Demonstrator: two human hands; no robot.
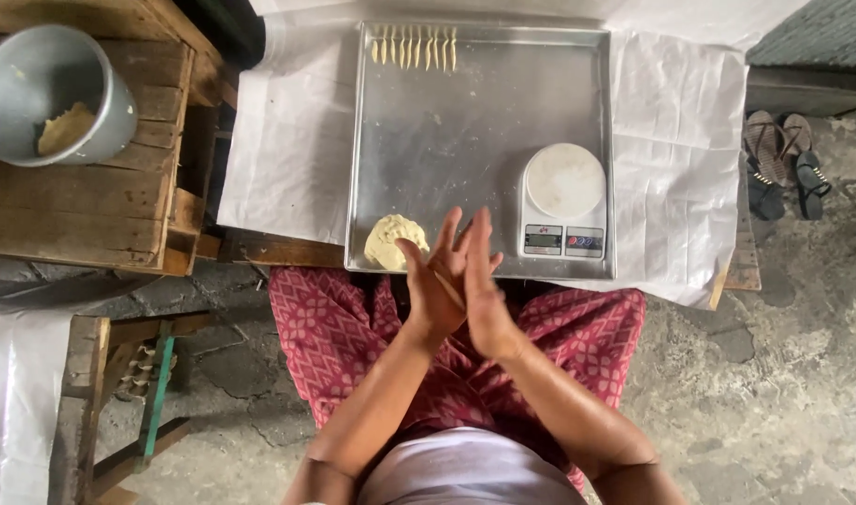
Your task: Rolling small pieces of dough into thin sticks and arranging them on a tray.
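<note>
The middle of the metal tray [465,122] is lying bare, so a hand is having free way there from the near edge up toward the far edge. On the right, the white kitchen scale [563,201] is standing in the way and is blocking the near right corner. At the near left corner, the dough lump [395,240] is sitting just beside the left hand [434,281]. Along the far rim, a row of dough sticks [414,47] is taking the left part. The white paper [676,140] right of the tray is staying bare. The wooden crate [82,187] with the metal bucket [49,93] is closing the left side.
</note>
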